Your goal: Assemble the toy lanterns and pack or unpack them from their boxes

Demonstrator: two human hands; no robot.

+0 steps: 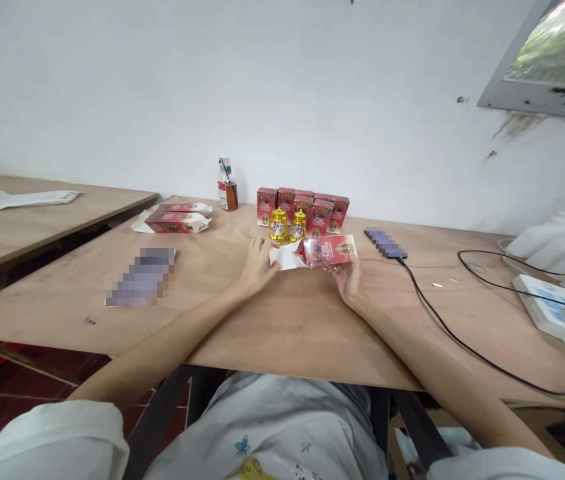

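Note:
A red printed gift box [330, 251] lies on its side in the air just above the table, its white end flaps open toward the left. My right hand [346, 277] is closed around the box's right end, thumb on the front and fingers beneath. With thumb and fingers my left hand [258, 263] pinches the white flap [285, 256] at the open end. Right behind the box stand two small gold lanterns, one on the left [278, 225] and one on the right [298, 225]. Whether anything is inside the box cannot be seen.
Several closed red boxes [320, 217] stand near the wall. Open-ended boxes [178, 221] lie at left, behind a blurred flat item [141, 277]. A bottle [227, 190] stands at the back. At right are a phone [386, 244], a black cable [440, 317] and a power strip [557, 310].

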